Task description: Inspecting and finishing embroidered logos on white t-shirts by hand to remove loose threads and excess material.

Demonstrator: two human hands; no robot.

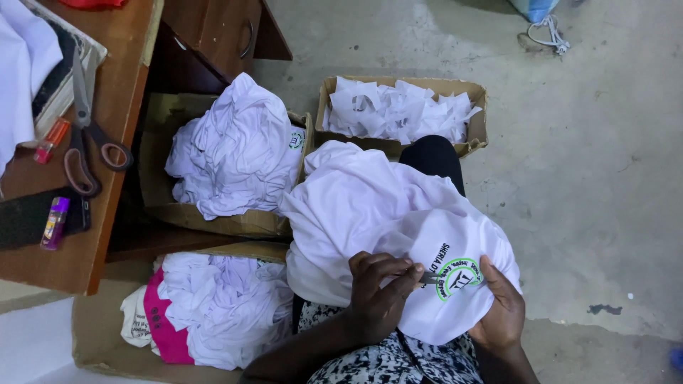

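Observation:
A white shirt point(370, 206) with a round green-and-black emblem point(455, 276) lies bunched over my lap. My left hand point(377, 295) rests on the fabric and pinches a thin metal tool point(435, 278) whose tip points at the emblem. To the right of the emblem, my right hand point(501, 313) grips the shirt from below, thumb on top, holding the cloth taut. What kind of tool it is cannot be made out.
Two cardboard boxes hold heaps of white shirts point(235, 153) point(220, 306), the near one with a pink garment point(162, 327). A third box point(475, 117) holds white scraps. At left, a wooden desk point(117, 114) carries scissors point(89, 142), two lighters and a dark phone. Concrete floor lies to the right.

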